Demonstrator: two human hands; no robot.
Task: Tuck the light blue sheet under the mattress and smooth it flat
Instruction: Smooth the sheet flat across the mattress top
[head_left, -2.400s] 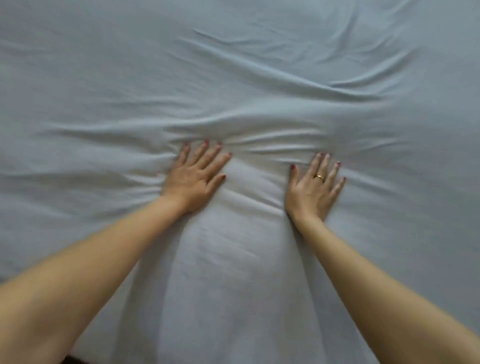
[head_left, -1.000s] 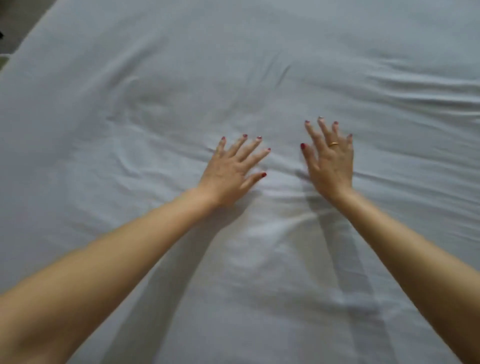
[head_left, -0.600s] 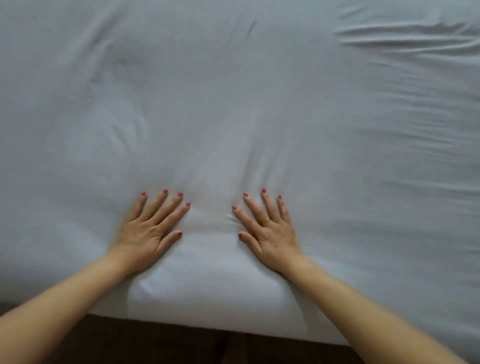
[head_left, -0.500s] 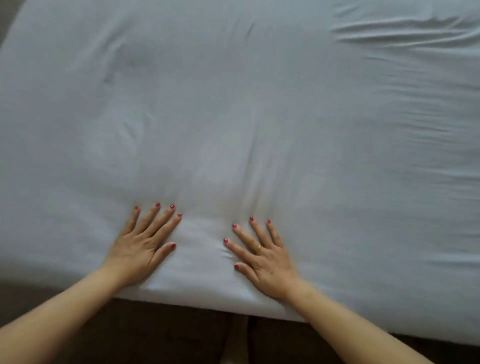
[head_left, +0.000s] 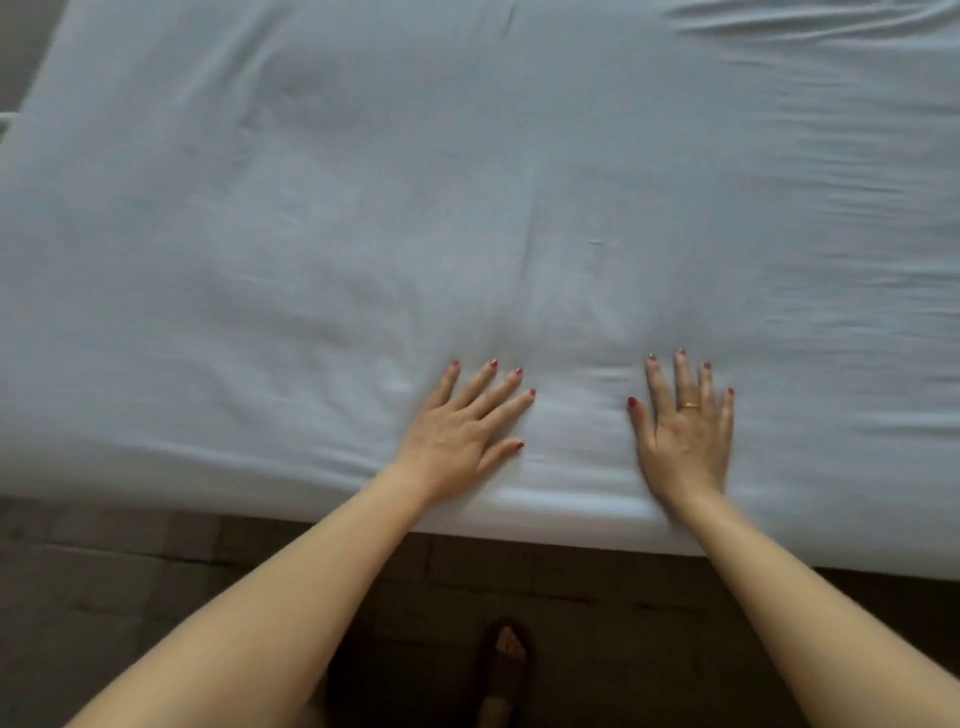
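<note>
The light blue sheet (head_left: 467, 182) covers the whole mattress top and wraps over its near edge. My left hand (head_left: 462, 436) lies palm down on the sheet close to that near edge, fingers spread. To its right, about a hand's width away, my right hand (head_left: 685, 431) also presses flat with fingers apart and a gold ring on one finger. Neither hand holds any fabric. Faint creases run across the middle, and deeper folds (head_left: 810, 21) sit at the far right.
Dark tiled floor (head_left: 130, 582) runs below the mattress's near edge. My sandalled foot (head_left: 506, 660) stands on it between my forearms. At the top left the bed's left edge (head_left: 36, 78) meets a strip of floor.
Both hands slid from mid-bed back toward the near edge, then shifted right and spread further apart. The view pulled back, showing the floor and my foot. Creases look flatter.
</note>
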